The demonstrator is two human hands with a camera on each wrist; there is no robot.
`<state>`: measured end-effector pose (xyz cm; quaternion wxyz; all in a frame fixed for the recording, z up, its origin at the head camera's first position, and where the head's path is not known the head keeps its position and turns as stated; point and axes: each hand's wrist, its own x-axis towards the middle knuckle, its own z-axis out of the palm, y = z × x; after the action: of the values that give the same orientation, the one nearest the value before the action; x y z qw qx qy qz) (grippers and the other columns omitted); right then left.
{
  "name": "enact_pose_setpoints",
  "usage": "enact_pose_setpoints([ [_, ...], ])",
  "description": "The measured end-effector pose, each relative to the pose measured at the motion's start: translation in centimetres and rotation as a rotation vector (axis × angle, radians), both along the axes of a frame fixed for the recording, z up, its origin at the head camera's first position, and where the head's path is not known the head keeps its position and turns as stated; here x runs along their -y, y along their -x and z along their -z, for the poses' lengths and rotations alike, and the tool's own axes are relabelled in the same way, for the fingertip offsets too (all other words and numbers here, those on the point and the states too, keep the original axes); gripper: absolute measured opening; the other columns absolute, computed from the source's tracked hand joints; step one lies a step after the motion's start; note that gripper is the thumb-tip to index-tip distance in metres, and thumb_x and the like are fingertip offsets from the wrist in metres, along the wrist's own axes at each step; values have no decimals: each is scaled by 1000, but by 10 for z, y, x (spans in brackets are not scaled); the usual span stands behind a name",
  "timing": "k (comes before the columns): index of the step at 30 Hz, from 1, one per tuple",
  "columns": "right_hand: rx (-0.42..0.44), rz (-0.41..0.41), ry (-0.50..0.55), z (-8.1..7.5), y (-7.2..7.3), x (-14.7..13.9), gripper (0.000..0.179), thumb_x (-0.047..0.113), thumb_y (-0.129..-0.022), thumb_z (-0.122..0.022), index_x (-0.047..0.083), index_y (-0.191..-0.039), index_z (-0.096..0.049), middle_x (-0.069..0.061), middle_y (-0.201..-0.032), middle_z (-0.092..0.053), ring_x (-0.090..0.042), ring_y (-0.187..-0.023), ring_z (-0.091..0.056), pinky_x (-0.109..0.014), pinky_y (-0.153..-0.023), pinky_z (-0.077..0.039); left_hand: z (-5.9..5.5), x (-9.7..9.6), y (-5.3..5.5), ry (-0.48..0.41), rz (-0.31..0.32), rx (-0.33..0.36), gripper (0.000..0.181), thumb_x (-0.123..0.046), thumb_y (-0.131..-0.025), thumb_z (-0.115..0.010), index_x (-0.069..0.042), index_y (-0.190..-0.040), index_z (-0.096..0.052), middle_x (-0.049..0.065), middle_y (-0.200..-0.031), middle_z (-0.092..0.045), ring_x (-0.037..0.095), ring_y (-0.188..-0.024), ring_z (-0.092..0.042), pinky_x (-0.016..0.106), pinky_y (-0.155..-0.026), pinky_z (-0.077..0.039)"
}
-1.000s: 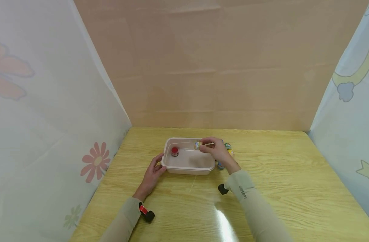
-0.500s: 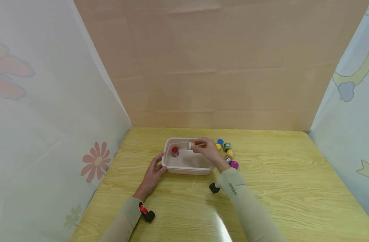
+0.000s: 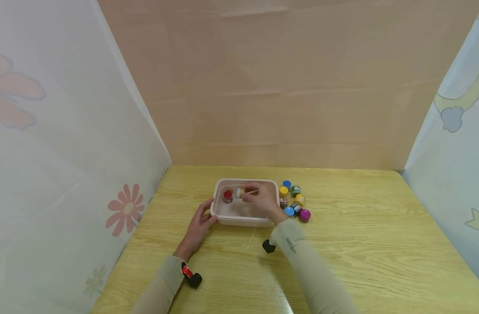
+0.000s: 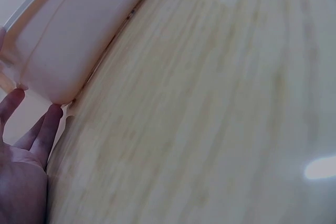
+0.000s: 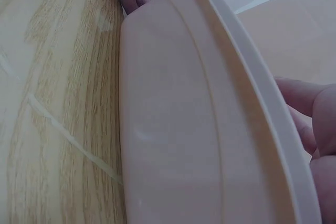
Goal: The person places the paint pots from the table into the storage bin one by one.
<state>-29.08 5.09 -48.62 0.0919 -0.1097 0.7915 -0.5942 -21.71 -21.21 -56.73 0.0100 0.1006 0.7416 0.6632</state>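
Note:
In the head view my right hand (image 3: 261, 200) reaches inside the pale pink plastic box (image 3: 245, 221). Its thumb and fingers pinch a small paint jar (image 3: 239, 193) with a colourful label, tilted on its side above the box floor. Just left of it stands a red-lidded jar (image 3: 228, 196) in the box. My left hand (image 3: 197, 227) rests against the box's left end and front corner, its fingers extended. The left wrist view shows those fingertips touching the box wall (image 4: 79, 40). From the right wrist, the box wall (image 5: 168, 119) hides the held jar and the fingers partly.
Right of the box several small jars lie in a cluster, among them a purple-lidded jar (image 3: 304, 215), a light-blue-lidded jar (image 3: 289, 212) and a green jar (image 3: 296, 190). The wooden table (image 3: 365, 235) stretches to the right. Fabric walls enclose it.
My right hand has moved left and lower into the box with the jar, closer to the red-lidded one. The jar cluster has come into sight. My left hand stays put.

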Motion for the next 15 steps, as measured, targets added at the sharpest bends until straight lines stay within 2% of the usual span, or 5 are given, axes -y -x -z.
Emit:
enact_pose_setpoints([
  [5, 19, -10, -49, 2, 1, 3, 30, 20, -95, -77, 10, -123, -73, -11, -117, -72, -23, -101, -73, -40, -92, -60, -1, 0, 0, -7, 1, 7, 61, -28, -104, -65, -33, -159, -38, 12, -161, -39, 40, -141, -52, 27, -106, -50],
  [15, -29, -113, -148, 15, 10, 21, 26, 20, -97, -75, 11, -121, -75, -8, -122, -71, -24, -110, -68, -41, -94, -58, 1, -1, -1, 1, -14, 5, 61, -29, -104, -65, -34, -158, -38, 11, -160, -41, 38, -138, -55, 28, -105, -51],
])
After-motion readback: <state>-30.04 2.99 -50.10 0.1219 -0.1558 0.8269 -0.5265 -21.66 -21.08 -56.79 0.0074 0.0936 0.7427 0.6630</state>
